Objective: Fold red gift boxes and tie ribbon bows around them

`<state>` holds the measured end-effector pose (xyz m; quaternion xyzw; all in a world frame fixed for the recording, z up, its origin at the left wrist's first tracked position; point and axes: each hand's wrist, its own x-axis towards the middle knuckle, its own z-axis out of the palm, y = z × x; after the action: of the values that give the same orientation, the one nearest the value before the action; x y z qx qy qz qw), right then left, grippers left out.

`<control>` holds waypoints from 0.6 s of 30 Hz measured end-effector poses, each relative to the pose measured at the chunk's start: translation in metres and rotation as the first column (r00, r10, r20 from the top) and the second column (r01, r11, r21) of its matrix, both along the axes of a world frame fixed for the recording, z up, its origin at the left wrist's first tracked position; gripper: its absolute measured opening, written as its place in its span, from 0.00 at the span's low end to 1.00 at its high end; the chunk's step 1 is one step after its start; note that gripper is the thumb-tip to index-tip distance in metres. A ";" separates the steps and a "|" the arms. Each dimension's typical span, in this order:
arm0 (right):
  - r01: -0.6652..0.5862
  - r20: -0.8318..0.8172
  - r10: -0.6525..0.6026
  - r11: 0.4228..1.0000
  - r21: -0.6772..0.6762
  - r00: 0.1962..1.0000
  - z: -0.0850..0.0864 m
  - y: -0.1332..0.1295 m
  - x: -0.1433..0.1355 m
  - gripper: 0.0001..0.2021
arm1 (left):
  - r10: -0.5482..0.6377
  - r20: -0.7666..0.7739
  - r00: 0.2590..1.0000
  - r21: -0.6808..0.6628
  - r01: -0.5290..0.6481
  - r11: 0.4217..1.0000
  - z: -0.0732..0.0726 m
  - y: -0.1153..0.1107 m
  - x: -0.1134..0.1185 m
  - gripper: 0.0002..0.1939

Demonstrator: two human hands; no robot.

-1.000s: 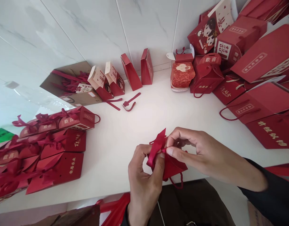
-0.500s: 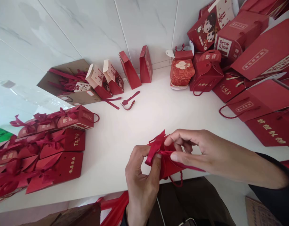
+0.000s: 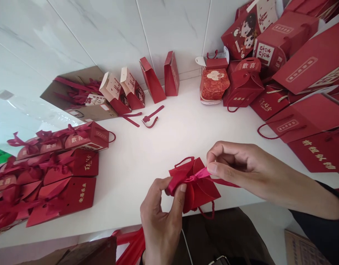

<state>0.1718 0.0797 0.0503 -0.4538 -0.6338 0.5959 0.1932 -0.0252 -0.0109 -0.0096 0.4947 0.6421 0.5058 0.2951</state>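
A small red gift box (image 3: 205, 192) with a folded top and cord handles sits near the table's front edge. Across its top runs a knotted red ribbon (image 3: 192, 179). My left hand (image 3: 164, 209) pinches a ribbon loop on the left of the knot between thumb and fingers. On the right, my right hand (image 3: 236, 163) grips another part of the ribbon between thumb and forefinger, drawn taut away from the knot. A loose ribbon end trails below the right hand.
Finished boxes with bows (image 3: 83, 162) stand in rows at the left. A cardboard box (image 3: 94, 115) of ribbons and several upright boxes (image 3: 153, 84) line the wall. Loose strips (image 3: 150, 117) lie mid-table. More red boxes (image 3: 293, 121) are piled at the right.
My hands have moved apart, the right hand up and right, the left slightly left. The ribbon has tightened into a knot and more of the box top shows.
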 end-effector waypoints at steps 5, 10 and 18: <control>-0.015 0.208 -0.007 0.994 0.105 0.978 -0.014 0.002 0.022 0.17 | 0.143 0.150 0.978 -0.142 -0.122 0.982 0.002 -0.017 -0.006 0.09; 0.003 0.354 -0.073 0.981 0.196 0.932 -0.039 0.001 0.039 0.19 | 0.261 0.606 0.751 -0.336 -0.057 0.940 -0.008 -0.021 -0.026 0.15; 0.087 0.388 -0.122 0.990 0.107 0.913 -0.047 -0.019 0.030 0.23 | 0.172 0.629 0.758 -0.233 -0.027 0.972 -0.025 -0.033 -0.010 0.23</control>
<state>0.2019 0.0609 0.0037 -0.5887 -0.6599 0.4530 0.1129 -0.0350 -0.0439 -0.0346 0.2215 0.5764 0.5893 0.5210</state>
